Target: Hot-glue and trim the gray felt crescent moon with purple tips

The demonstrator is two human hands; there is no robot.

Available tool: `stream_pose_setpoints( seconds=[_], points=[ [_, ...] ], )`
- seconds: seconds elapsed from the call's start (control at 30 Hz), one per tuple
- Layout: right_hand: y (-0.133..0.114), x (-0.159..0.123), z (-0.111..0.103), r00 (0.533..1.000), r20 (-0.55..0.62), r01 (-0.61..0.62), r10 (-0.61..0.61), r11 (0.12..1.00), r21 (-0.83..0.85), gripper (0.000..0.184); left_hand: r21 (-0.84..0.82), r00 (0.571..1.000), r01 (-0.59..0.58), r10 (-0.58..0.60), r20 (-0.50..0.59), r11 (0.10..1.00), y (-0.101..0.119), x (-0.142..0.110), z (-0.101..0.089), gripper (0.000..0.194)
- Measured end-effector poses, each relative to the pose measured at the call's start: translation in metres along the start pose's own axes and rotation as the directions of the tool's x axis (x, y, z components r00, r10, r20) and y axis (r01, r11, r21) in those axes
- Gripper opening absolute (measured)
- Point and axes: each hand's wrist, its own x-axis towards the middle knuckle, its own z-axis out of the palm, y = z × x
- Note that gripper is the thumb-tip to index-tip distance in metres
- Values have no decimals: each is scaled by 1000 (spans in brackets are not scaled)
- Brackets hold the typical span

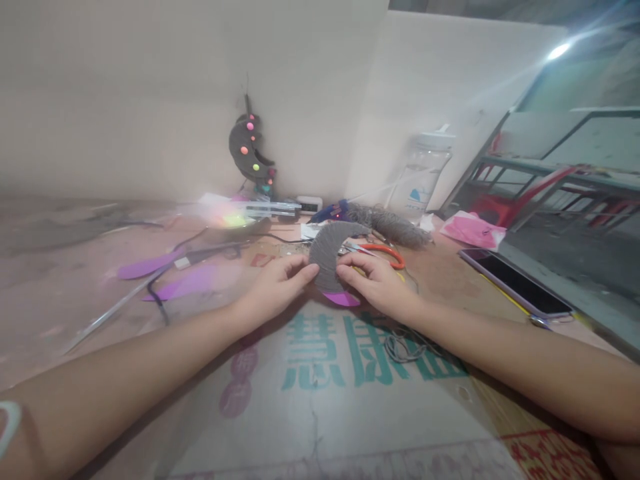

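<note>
Hands [330, 280] holding grey yarn-wrapped crescent [327, 257], purple tip showing

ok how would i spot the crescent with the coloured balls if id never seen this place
Find the pale wall behind the worktable. Against it, left of the clear bottle, is a dark crescent. Small pink, orange and yellow-green balls dot it, whereas the wrapped crescent nearer the camera has none, just a purple tip.
</note>
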Motion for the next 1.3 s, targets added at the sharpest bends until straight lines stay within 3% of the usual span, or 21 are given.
stream_pose_setpoints(
  seconds=[0.27, 0.47, 0.67, 0.73, 0.8, 0.9, 1.03, 1.1, 1.17, 1.3],
  points=[
    [0, -3, 2, 999, 9, -51, 50, 986, 161, 32, -31, 1000, 11, -11, 10, 999, -4, 1, 0, 32],
    [1, 1, 0, 998, -61, -20, 17, 998, -56, 15, -11, 1000, 8, -8, 10, 1000, -4, 2, -1, 30],
    [0, 0, -1, 1000, -5, -1, 1, 999, -39, 24, -94, 996, 17, -9, 84, 995, -4, 2, 2, 31],
    [-2, 3, -8, 1000, -21, 15, -16, 999, -44, 27, -128, 999, 16, -12, 34, 992, -5, 2, 1, 33],
    [-4, 8, -19, 995, -94, 38, -43, 998, -55, 28, -159, 994, 20, -37, -106, 987, -8, 2, -1, 34],
    [3, 20, -40, 973, -231, -24, 17, 999, -26, 28, -210, 942, 60, -125, -311, 976, -16, 3, -7, 37],
    [25, 33, -57, 950, -283, -145, 135, 989, -13, 15, -277, 931, 99, -187, -313, 956, -27, 4, -10, 41],
    [37, 36, -61, 949, -277, -180, 151, 980, -84, 15, -276, 938, 123, -203, -281, 953, -26, 4, -9, 41],
    [45, 36, -64, 966, -220, -191, 134, 945, -265, 19, -275, 953, 120, -188, -239, 954, -22, 3, -7, 39],
    [52, 34, -68, 995, 10, -67, 95, 775, -628, 29, -198, 983, 58, -91, -162, 979, -11, 4, -4, 35]
  ],
)
